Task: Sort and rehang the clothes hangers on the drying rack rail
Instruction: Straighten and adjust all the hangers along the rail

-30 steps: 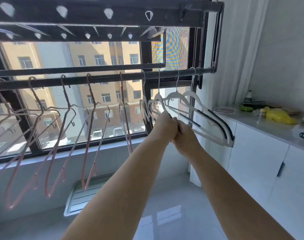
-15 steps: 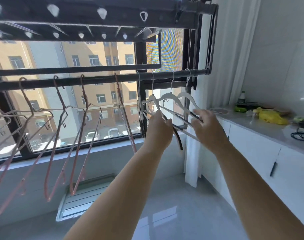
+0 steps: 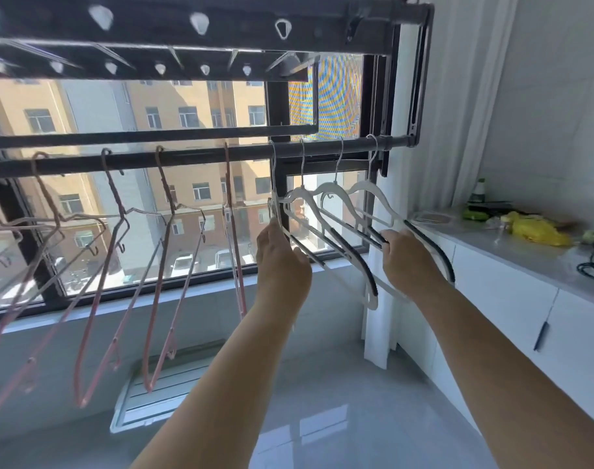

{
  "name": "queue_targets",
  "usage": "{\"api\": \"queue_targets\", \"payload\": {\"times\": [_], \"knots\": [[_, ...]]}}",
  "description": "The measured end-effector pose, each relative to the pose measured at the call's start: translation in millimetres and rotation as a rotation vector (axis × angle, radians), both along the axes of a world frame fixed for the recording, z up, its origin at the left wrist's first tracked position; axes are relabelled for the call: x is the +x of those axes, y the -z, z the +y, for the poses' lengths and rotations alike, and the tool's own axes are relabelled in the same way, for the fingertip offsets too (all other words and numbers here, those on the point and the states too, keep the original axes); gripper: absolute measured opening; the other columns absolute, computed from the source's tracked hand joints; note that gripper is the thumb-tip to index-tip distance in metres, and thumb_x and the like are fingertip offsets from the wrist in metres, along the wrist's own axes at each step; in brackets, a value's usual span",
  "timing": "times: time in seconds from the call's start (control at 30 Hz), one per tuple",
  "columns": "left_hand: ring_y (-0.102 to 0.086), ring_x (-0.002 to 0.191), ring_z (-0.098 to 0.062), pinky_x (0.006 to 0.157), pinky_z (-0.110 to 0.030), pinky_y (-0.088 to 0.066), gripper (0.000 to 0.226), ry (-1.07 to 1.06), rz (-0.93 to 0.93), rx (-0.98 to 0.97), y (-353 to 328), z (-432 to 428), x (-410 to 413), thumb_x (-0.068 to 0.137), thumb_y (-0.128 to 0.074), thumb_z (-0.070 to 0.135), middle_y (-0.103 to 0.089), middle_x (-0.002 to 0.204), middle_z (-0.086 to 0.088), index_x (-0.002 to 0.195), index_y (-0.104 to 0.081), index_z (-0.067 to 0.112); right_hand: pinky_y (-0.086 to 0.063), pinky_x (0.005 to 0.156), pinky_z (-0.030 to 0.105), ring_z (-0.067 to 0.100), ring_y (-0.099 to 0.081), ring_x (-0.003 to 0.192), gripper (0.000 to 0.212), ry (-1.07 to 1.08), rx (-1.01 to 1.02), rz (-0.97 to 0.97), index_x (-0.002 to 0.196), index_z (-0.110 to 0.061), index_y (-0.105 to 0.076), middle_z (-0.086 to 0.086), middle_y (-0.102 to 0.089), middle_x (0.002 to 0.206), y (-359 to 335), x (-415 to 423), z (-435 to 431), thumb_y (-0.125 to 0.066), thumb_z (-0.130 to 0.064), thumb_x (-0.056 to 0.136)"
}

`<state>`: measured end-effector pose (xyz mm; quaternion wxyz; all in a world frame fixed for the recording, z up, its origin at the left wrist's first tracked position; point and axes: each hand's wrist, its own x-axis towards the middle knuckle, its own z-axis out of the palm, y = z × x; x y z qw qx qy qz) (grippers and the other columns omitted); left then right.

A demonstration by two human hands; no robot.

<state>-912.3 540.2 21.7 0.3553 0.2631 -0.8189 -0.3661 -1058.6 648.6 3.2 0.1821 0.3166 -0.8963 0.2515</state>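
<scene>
Four white hangers [image 3: 332,211] at two o'clock on the rail [image 3: 194,157] are being spaced: left hand [image 3: 282,262] pinches the leftmost, right hand [image 3: 407,262] grips the rightmost, probably sliding next.

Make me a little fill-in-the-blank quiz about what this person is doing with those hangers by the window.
1. The white hangers hang at the ____ end of the rail.
2. The hangers left of them are ____ in colour.
3. The right hand grips a ____ hanger.
4. On the counter lies a ____ bag.

Missing words: right; pink; white; yellow
</scene>
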Motion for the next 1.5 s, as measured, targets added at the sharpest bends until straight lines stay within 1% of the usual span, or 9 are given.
{"api": "queue_targets", "payload": {"times": [0.33, 0.53, 0.7, 0.77, 1.0, 1.23, 1.3, 1.4, 1.5], "knots": [[-0.017, 0.140, -0.017, 0.109, -0.024, -0.017, 0.061, 0.008, -0.019, 0.027, -0.8, 2.9, 0.0, 0.093, -0.034, 0.001, -0.015, 0.153, -0.003, 0.145, -0.007, 0.016, -0.035, 0.070, 0.020, 0.030, -0.060, 0.091, 0.041, 0.085, -0.012, 0.054, 0.132, -0.002, -0.043, 0.019, -0.046, 0.122, 3.8, 1.7, 6.5, -0.042, 0.000, 0.091], [-0.017, 0.141, -0.016, 0.101, -0.018, -0.021, 0.062, 0.043, -0.031, 0.063, 4.4, 4.5, 4.8, 0.093, -0.031, 0.001, -0.012, 0.154, 0.000, 0.146, -0.005, 0.019, -0.032, 0.092, 0.029, 0.032, -0.043, 0.113, 0.034, 0.005, -0.208, 0.191, 0.121, -0.003, -0.054, 0.019, -0.051, 0.121, -11.6, 27.2, -0.3, -0.043, -0.020, 0.094], [-0.019, 0.141, -0.020, 0.110, -0.028, -0.021, 0.062, 0.052, -0.026, 0.100, 12.1, 5.8, 6.6, 0.090, -0.028, -0.005, -0.015, 0.154, -0.007, 0.145, -0.008, 0.016, -0.035, 0.100, 0.035, 0.027, -0.047, 0.122, 0.048, -0.317, -0.199, -0.380, 0.137, -0.015, -0.034, 0.010, -0.046, 0.136, -23.9, 67.0, -31.5, -0.046, -0.027, 0.092], [-0.020, 0.141, -0.022, 0.112, -0.031, -0.022, 0.063, 0.067, -0.023, 0.108, 13.6, 6.8, 7.4, 0.089, -0.026, -0.007, -0.015, 0.153, -0.008, 0.145, -0.009, 0.016, -0.043, 0.098, 0.042, 0.031, -0.053, 0.113, 0.045, -0.307, -0.202, -0.420, 0.137, -0.015, -0.031, 0.013, -0.050, 0.132, -18.0, 67.8, -41.8, -0.041, -0.015, 0.092], [-0.020, 0.141, -0.019, 0.113, -0.029, -0.021, 0.066, 0.065, -0.065, 0.100, 12.5, 0.3, 12.3, 0.089, -0.023, -0.009, -0.011, 0.155, -0.003, 0.146, -0.003, 0.017, -0.045, 0.080, 0.035, 0.031, -0.057, 0.097, 0.044, -0.232, -0.225, -0.308, 0.129, -0.010, -0.047, 0.018, -0.058, 0.110, -13.6, 59.2, -42.2, -0.028, 0.001, 0.090], [-0.014, 0.143, -0.020, 0.112, -0.029, -0.020, 0.061, 0.092, -0.101, 0.079, 10.7, 2.4, 14.8, 0.093, -0.027, 0.000, -0.006, 0.156, -0.004, 0.146, 0.000, 0.015, -0.041, 0.077, 0.034, 0.029, -0.055, 0.093, 0.038, -0.202, -0.223, -0.293, 0.126, -0.007, -0.048, 0.016, -0.058, 0.106, -13.6, 54.9, -35.3, -0.030, -0.003, 0.093], [-0.014, 0.143, -0.020, 0.113, -0.029, -0.017, 0.058, 0.092, -0.077, 0.065, 12.0, 2.1, 17.7, 0.096, -0.033, 0.012, -0.008, 0.156, -0.005, 0.146, -0.002, 0.013, -0.039, 0.087, 0.036, 0.031, -0.051, 0.104, 0.035, -0.138, -0.180, -0.160, 0.127, -0.004, -0.046, 0.018, -0.053, 0.113, -12.1, 58.7, -33.5, -0.036, -0.011, 0.095], [-0.024, 0.140, -0.020, 0.114, -0.032, -0.022, 0.058, 0.054, 0.054, -0.005, 13.6, -3.6, 28.1, 0.095, -0.041, 0.020, -0.023, 0.152, -0.007, 0.145, -0.013, 0.011, -0.030, 0.099, 0.028, 0.028, -0.041, 0.119, 0.036, -0.145, -0.234, 0.121, 0.127, -0.006, -0.047, 0.015, -0.048, 0.127, -11.1, 80.3, -32.8, -0.045, -0.015, 0.093], [-0.046, 0.124, -0.019, 0.101, -0.023, -0.037, 0.050, -0.030, 0.276, -0.071, 14.1, -17.2, 45.2, 0.090, -0.051, 0.010, -0.045, 0.137, -0.006, 0.138, -0.035, 0.013, -0.025, 0.097, 0.017, 0.019, -0.041, 0.124, 0.038, -0.336, -0.310, -0.010, 0.128, -0.011, -0.047, 0.008, -0.048, 0.130, -5.8, 108.5, -44.4, -0.049, -0.019, 0.092]]}}
